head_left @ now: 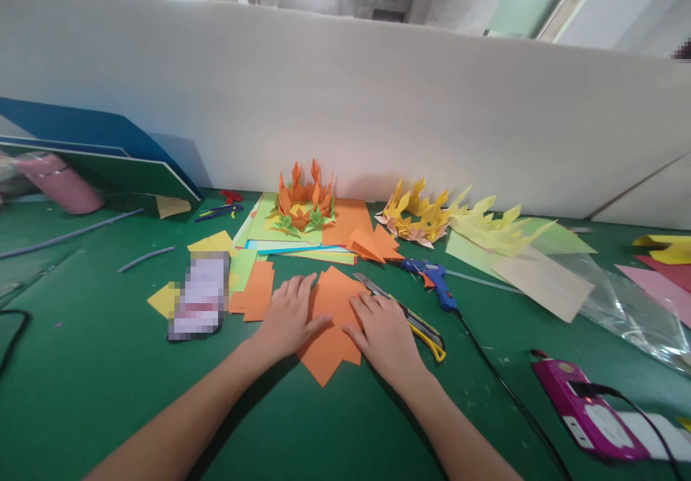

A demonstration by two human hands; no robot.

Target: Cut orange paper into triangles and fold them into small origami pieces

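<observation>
Both hands rest on orange paper sheets (330, 330) that overlap at angles on the green table. My left hand (291, 315) lies on their left edge with fingers stretched out. Across from it, my right hand (386, 330) is spread over the right edge, its fingertips on the paper. A yellow box cutter (426, 330) lies partly under or behind my right hand. Smaller orange pieces (258, 290) sit just left of my left hand. Beyond the hands are folded orange papers (370, 242) and an orange paper crown (303, 200) with green leaf-like pieces at its base.
A blue glue gun (443, 290) with a black cord lies to the right. Yellow paper crowns (418, 214) stand behind it. A magenta power strip (586, 409) is at the right front. At the left are a blurred-out phone-like object (201, 297), scissors (219, 212) and a pink bottle (62, 182).
</observation>
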